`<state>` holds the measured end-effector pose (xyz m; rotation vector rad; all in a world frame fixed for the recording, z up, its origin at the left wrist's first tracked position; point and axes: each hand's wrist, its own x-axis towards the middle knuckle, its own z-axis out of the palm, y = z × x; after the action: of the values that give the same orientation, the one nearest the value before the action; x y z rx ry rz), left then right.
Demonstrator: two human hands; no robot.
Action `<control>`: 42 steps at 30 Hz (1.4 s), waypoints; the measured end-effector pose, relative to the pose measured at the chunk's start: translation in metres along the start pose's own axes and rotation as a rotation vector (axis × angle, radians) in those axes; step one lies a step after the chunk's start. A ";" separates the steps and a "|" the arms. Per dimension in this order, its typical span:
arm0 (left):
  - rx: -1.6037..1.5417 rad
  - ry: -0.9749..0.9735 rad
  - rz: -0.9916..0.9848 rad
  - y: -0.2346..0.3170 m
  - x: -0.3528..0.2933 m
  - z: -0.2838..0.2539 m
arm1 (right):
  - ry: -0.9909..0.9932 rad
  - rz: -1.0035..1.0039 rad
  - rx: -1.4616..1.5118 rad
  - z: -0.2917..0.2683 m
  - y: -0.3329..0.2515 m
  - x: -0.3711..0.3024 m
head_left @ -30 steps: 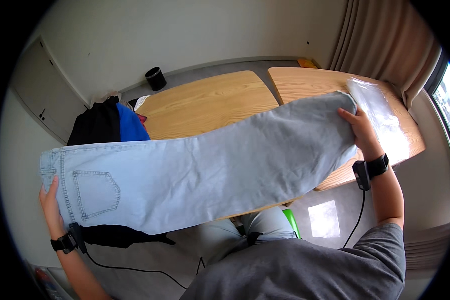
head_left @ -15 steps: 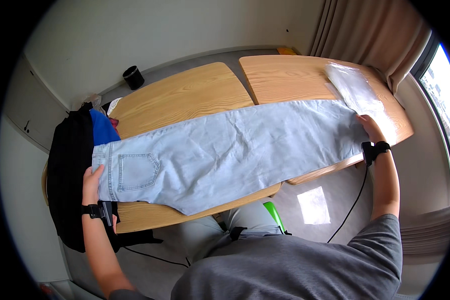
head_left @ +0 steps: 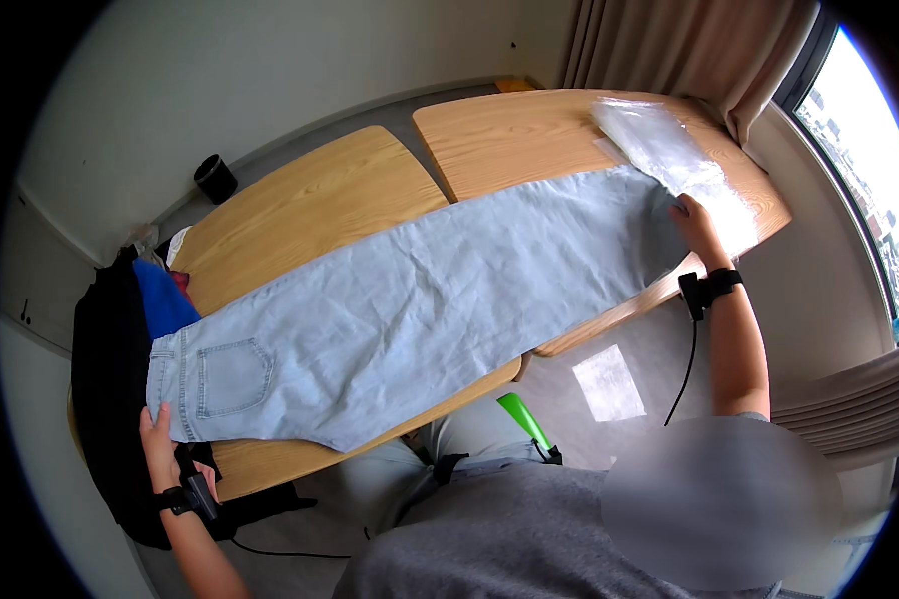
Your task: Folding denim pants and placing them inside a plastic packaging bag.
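Note:
A pair of light blue jeans [head_left: 420,299] lies folded lengthwise and stretched across two wooden tables [head_left: 310,205], waist at the left, leg ends at the right. My left hand [head_left: 157,439] grips the waistband corner near the back pocket. My right hand [head_left: 696,222] rests on the leg ends at the far right, next to a clear plastic bag [head_left: 669,160]. Whether its fingers pinch the fabric or just press it flat is unclear.
Black clothing [head_left: 105,359] and a blue garment [head_left: 162,299] are piled at the left table end. A small black bin [head_left: 214,178] stands on the floor beyond. Curtains [head_left: 669,45] and a window are at the right. A green object [head_left: 524,421] lies by my lap.
The jeans have been lowered from the air onto the tables and laid flat. Both hands moved down with them, still at the two ends.

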<state>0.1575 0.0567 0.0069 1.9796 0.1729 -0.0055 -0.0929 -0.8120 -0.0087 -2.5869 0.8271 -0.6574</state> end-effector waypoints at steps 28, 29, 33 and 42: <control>0.555 -0.348 0.838 0.021 -0.173 0.181 | -0.552 -0.975 0.119 0.122 -0.375 -0.231; 0.554 -0.345 0.840 0.019 -0.173 0.182 | -0.549 -0.977 0.118 0.118 -0.381 -0.222; 0.541 -0.349 0.852 0.015 -0.176 0.179 | -0.822 -0.881 0.225 0.121 -0.427 -0.154; 0.689 -0.305 0.861 0.015 -0.186 0.183 | -0.649 -0.613 0.015 0.250 -0.473 -0.062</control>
<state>-0.0108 -0.1384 -0.0385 2.5438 -1.0023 0.2134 0.2069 -0.3646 -0.0233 -2.7623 -0.1789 0.0672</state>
